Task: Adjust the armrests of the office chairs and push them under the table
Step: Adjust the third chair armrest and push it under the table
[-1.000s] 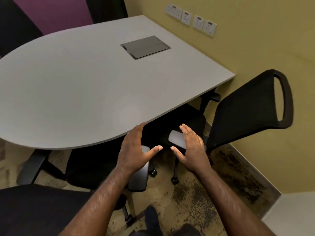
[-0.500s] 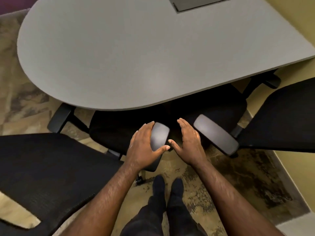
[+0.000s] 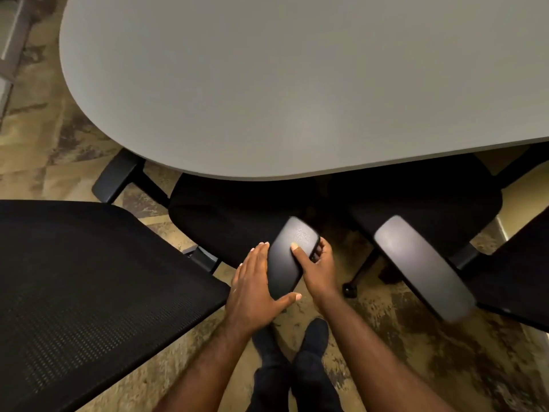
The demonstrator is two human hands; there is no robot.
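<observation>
Two black office chairs stand at the grey table (image 3: 297,84). The left chair (image 3: 89,278) shows its mesh back and a seat partly under the table edge. Its right armrest (image 3: 292,248), a dark grey pad, is held from both sides. My left hand (image 3: 255,286) lies flat along the pad's left edge with the thumb under its near end. My right hand (image 3: 319,266) grips the pad's right edge, thumb on top. The right chair (image 3: 430,203) has its own armrest pad (image 3: 421,266) free beside it.
The left chair's other armrest (image 3: 114,181) sticks out past the table's rounded end. My two feet (image 3: 294,352) stand on the patterned brown carpet between the chairs. A castor (image 3: 349,289) of the right chair sits near my right wrist.
The view has tilted further down and nearer the chairs. Both hands, hovering apart before, have come onto the left chair's right armrest pad and closed on its two sides.
</observation>
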